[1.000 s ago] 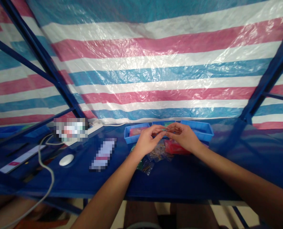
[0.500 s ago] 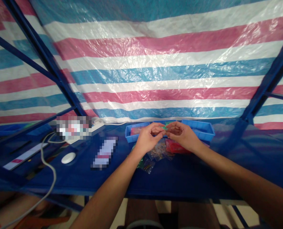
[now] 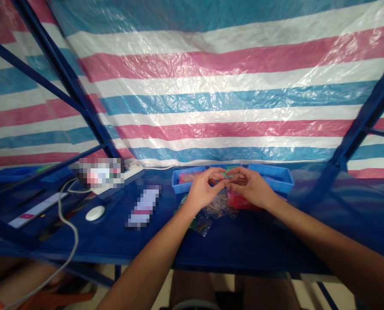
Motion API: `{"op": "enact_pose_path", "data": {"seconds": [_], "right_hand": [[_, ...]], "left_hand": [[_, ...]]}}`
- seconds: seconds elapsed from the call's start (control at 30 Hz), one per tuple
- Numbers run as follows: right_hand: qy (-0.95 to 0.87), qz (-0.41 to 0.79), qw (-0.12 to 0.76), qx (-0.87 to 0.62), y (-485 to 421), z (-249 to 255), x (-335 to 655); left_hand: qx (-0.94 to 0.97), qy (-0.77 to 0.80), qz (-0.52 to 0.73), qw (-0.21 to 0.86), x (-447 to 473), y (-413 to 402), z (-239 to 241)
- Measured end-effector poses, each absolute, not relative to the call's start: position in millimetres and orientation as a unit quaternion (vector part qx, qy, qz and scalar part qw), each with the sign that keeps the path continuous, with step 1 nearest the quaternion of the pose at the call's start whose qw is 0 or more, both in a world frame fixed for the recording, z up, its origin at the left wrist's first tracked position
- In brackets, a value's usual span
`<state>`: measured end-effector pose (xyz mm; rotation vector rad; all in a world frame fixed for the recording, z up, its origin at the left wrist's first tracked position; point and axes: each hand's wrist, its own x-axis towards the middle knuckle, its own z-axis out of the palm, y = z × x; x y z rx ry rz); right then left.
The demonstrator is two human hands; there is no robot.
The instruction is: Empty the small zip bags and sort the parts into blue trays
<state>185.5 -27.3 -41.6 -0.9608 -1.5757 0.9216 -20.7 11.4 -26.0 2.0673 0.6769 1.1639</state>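
My left hand (image 3: 207, 186) and my right hand (image 3: 248, 185) meet at the fingertips above the blue table. Between them they pinch a small green piece (image 3: 226, 175), mostly covered by the fingers, so its kind does not show. Just below lie clear plastic bags (image 3: 218, 206) with thin brass-coloured parts inside. A red packet (image 3: 240, 200) rests partly under my right hand. Nearer me, beside my left wrist, is a small clear bag (image 3: 203, 226) with dark and golden pieces.
Blue plastic bins (image 3: 182, 187) stand behind my hands, another bin (image 3: 280, 178) at right. A blurred-out phone-like slab (image 3: 144, 206), a white oval object (image 3: 95, 213), a white cable (image 3: 73, 232) and a power strip (image 3: 133, 172) lie left. Another person's limb (image 3: 20, 282) shows lower left.
The fingertips of both hands have come closer together around the green piece, hiding more of it. The whole view has shifted slightly.
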Motion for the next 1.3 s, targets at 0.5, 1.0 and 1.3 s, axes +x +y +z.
{"op": "enact_pose_path", "data": {"seconds": [0.5,1.0,1.3], "right_hand": [[-0.661,0.214,0.551,-0.462,-28,-23,200],[-0.787,-0.116,0.334,-0.506,-26,-16,240],[-0.919,0.034,0.247,-0.304,-55,-32,160]], "left_hand": [[0.776,0.27,0.469,0.324,-19,16,-28],[0.857,0.285,0.42,0.089,-32,12,-19],[0.85,0.302,0.42,0.099,-31,9,-16]]}}
